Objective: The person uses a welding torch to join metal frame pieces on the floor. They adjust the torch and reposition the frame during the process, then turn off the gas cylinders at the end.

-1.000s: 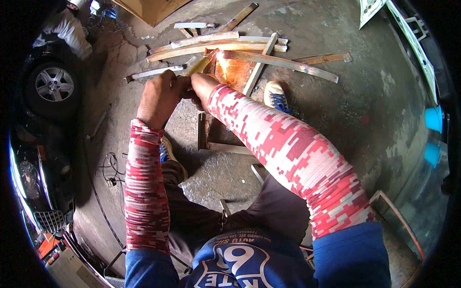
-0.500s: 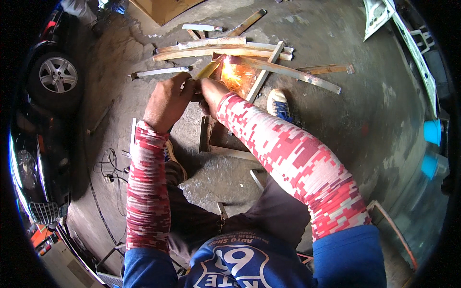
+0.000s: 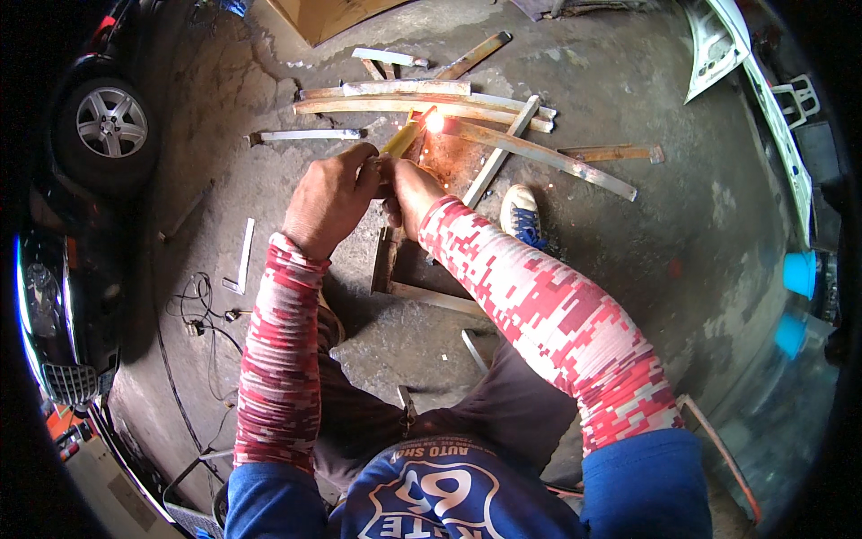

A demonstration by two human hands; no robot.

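My left hand (image 3: 330,199) and my right hand (image 3: 415,193) meet in front of me, both closed, fingers curled. From between them a slim yellow bar-shaped piece (image 3: 401,141) points up and away; the left fingers grip its near end. What the right fingers wrap round is hidden by the hands. Just beyond the yellow tip, a bright glowing spot (image 3: 435,121) burns at the near end of a long rusty metal bar (image 3: 548,160). A few small sparks lie below the glow, over a rust-brown surface.
Several metal strips (image 3: 422,106) lie across the floor beyond my hands. A pale bar (image 3: 503,153) slants beside my shoe (image 3: 522,214). An angled metal frame (image 3: 431,296) lies below the hands. Cables (image 3: 202,310) coil at the left, near a dark car (image 3: 81,287). Blue containers (image 3: 798,274) stand at right.
The wide orange spray of sparks has shrunk to a compact bright spot with few sparks. My view has shifted slightly; both hands keep the same grip.
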